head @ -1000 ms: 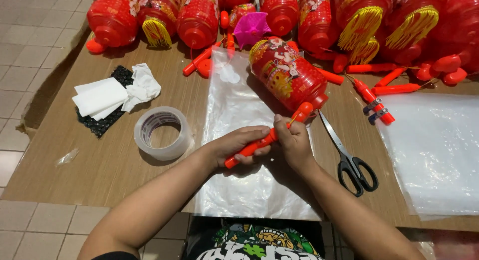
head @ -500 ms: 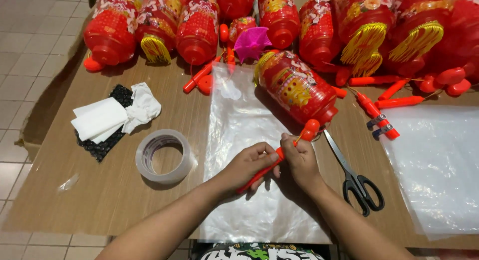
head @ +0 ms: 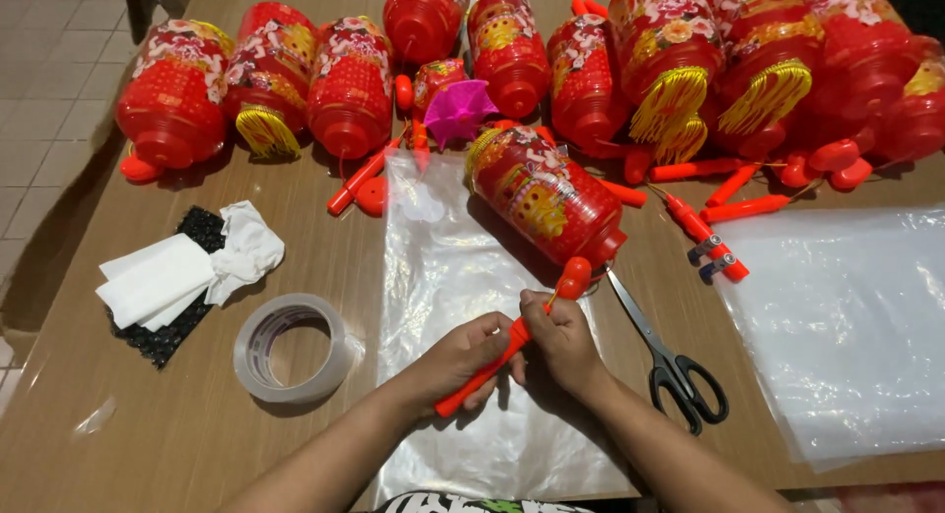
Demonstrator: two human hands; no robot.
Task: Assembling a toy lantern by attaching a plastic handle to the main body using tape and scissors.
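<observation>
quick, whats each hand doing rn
left hand: closed on the orange stick handle
right hand: closed on the same handle, near the red lantern

Both forearms are bare to the frame edge, with no sleeves, rings or watch on the left hand [head: 461, 360] or right hand [head: 563, 338].

Single head-worn view, steeply downward and close over the wooden table [head: 325, 247], facing its far edge.
</observation>
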